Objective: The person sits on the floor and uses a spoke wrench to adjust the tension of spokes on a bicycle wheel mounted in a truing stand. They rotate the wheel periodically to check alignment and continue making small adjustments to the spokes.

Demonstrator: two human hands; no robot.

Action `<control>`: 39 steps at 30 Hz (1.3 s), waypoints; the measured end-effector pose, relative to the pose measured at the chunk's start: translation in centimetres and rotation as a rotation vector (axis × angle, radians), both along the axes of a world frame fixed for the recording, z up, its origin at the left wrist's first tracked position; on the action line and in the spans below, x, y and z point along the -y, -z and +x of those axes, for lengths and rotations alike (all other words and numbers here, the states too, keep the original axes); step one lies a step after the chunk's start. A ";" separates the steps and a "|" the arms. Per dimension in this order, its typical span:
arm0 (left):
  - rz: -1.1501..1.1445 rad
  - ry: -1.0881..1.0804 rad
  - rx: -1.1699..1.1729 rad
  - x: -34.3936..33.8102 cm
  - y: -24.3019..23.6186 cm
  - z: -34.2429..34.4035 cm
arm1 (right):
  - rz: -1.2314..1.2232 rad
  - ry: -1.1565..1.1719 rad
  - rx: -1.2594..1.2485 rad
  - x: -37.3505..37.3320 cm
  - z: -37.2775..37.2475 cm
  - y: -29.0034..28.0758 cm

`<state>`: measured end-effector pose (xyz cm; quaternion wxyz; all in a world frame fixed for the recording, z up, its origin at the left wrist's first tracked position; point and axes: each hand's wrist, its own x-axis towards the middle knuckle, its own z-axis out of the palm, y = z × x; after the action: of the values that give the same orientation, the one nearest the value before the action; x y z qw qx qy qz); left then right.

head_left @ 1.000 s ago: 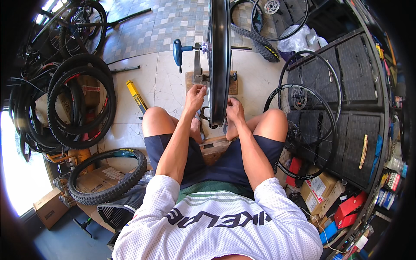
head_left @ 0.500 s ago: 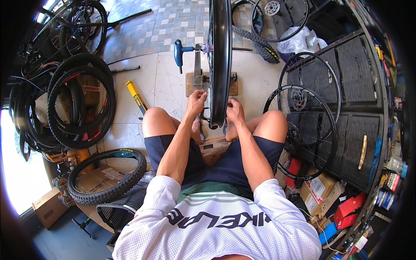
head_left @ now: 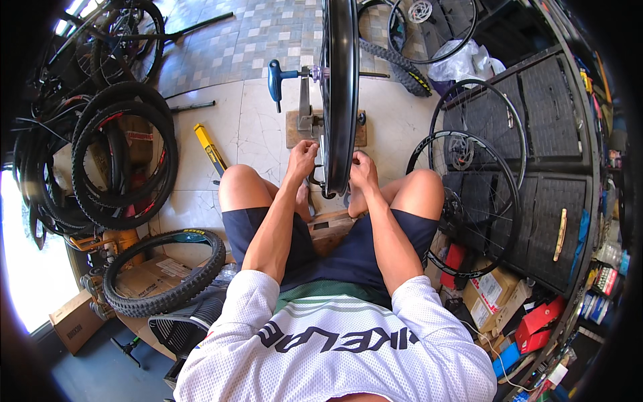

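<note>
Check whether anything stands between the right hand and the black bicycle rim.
Nothing visible does: the right hand is close by the right side of the black bicycle rim; whether they touch is unclear.

Clearances about the upright wheel (head_left: 341, 120): its black rim forms a wall between the 2 hands, left hand (head_left: 303, 158) and right hand (head_left: 362, 170), barring a direct crossing. On the left, pale floor tiles (head_left: 261, 137) leave a passage as far as the yellow box (head_left: 210, 149); farther from the body, a blue T-handle tool (head_left: 274, 82) juts into this side. On the right, a thin rod (head_left: 375, 74) projects, with open space extending to the spoked wheels (head_left: 462, 153)
</note>
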<state>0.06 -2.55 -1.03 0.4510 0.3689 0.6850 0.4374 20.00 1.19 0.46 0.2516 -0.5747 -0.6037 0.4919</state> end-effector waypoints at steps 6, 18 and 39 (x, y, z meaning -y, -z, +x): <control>0.005 -0.036 0.023 0.1 0.1 0.1 | 0.001 0.000 0.001 0.1 -0.2 -0.2; 0.006 0.023 -0.020 0.0 -0.5 0.3 | 0.029 0.017 0.019 0.1 0.0 -0.2; 0.139 0.079 0.220 -2.1 -13.3 1.5 | -0.020 0.014 0.023 -0.1 -0.1 0.7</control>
<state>1.54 -0.45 12.29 0.5133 0.3759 0.5844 0.5036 19.92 1.29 -0.26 0.2424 -0.5870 -0.5977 0.4894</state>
